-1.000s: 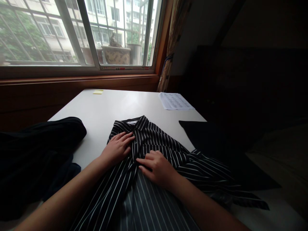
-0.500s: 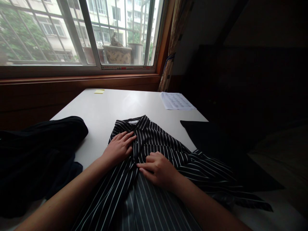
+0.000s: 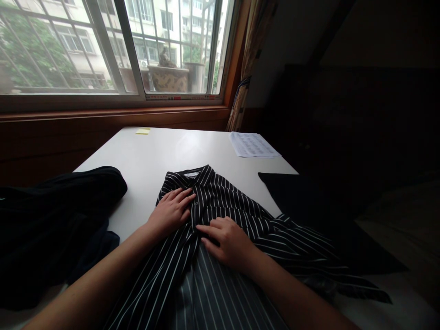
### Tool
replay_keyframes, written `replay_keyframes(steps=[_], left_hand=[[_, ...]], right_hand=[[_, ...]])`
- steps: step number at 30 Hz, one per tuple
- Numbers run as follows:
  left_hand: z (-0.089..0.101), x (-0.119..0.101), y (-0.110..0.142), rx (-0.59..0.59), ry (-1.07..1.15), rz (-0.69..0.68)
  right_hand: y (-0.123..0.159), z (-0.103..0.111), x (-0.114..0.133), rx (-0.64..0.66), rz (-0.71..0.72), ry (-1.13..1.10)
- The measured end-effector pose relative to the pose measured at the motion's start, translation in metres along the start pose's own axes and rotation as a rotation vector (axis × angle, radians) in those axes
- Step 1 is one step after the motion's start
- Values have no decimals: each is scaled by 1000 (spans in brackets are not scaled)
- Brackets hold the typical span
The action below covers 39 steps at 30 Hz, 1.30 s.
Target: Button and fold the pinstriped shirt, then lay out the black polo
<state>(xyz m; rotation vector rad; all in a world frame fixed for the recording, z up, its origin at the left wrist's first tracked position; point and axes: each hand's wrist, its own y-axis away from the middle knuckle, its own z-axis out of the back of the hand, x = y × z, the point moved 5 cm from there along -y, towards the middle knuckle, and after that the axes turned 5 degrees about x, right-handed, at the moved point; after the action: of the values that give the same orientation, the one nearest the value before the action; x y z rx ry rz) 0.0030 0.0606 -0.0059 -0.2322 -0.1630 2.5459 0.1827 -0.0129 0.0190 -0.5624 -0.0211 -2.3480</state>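
Collared black cloth shirt, white-striped (image 3: 225, 197): lower centre of frame, front-up on a smooth white table (image 3: 154, 151). We list: left hand (image 3: 172, 207) flat, fingers loosely spread, presumably steadying it; right hand (image 3: 225, 238) by the placket (image 3: 196, 211), thumb and forefinger apart.

widest passage: far part of white table (image 3: 182, 146), between yellow note (image 3: 143, 131) at far left and papers (image 3: 254, 145) at far right, both low. narrower gap at left, between dark clothing heap (image 3: 65, 215) and striped shirt (image 3: 230, 197). at right, dark cloth (image 3: 323, 208) and shirt's sleeve (image 3: 305, 243) crowd table. low path over shirt barred by left hand (image 3: 173, 208), right hand (image 3: 225, 234) and both forearms.
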Motion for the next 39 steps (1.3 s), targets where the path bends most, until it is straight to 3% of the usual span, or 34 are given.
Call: replay_keyframes(steps=[39], left_hand=[[4, -4, 1, -2, -6, 6]], right_hand=[[7, -4, 8, 54, 226, -95]])
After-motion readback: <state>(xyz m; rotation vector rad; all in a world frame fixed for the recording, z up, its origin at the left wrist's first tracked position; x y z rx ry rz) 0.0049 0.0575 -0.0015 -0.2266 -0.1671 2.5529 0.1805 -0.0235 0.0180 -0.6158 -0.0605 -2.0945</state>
